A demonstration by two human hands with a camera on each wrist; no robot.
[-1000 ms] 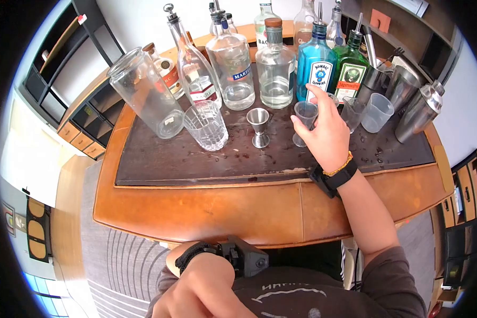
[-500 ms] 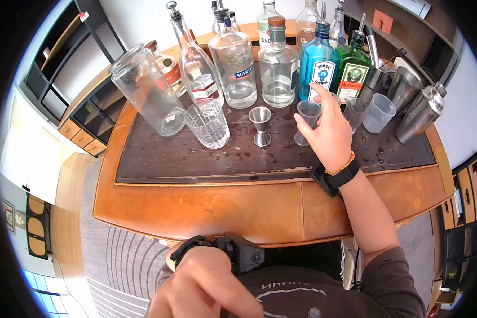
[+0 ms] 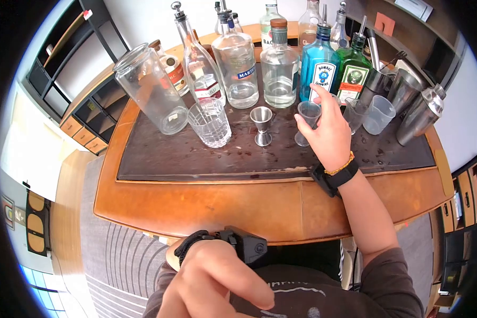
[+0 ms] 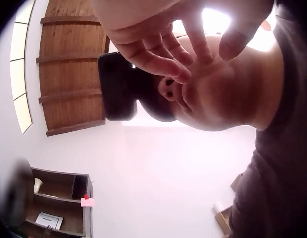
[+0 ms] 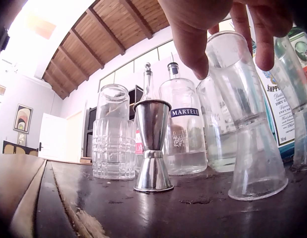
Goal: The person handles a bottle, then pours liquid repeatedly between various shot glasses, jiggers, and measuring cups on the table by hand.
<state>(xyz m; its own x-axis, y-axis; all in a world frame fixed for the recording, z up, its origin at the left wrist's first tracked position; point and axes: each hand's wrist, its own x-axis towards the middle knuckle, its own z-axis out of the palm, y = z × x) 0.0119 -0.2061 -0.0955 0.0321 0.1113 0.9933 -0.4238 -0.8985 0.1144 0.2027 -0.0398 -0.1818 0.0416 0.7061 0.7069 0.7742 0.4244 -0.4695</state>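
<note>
A clear double-ended measuring cup (image 3: 308,119) stands upright on the dark tabletop. My right hand (image 3: 328,132) is around its upper part, thumb to the left and fingers spread behind; whether they touch it is unclear. In the right wrist view, the clear cup (image 5: 255,163) rests on its wide base below the hand (image 5: 228,29). To the left stands a steel jigger (image 3: 262,126), with a cut-pattern glass (image 3: 211,124) beyond it. My left hand (image 3: 212,275) is raised before the chest, fingers loosely bent and holding nothing; the left wrist view shows this hand (image 4: 163,34) below the face.
Several bottles line the back, including a blue one (image 3: 319,63) and a green one (image 3: 353,69). A tall clear jar (image 3: 153,90) leans in view at the left. At the right are a frosted cup (image 3: 379,115) and a steel shaker (image 3: 420,116). Brown leather edges the table (image 3: 222,209).
My left hand has shifted a little to the right before the chest, its fingers changing pose. The right hand stays around the clear cup. The head view has tilted slightly.
</note>
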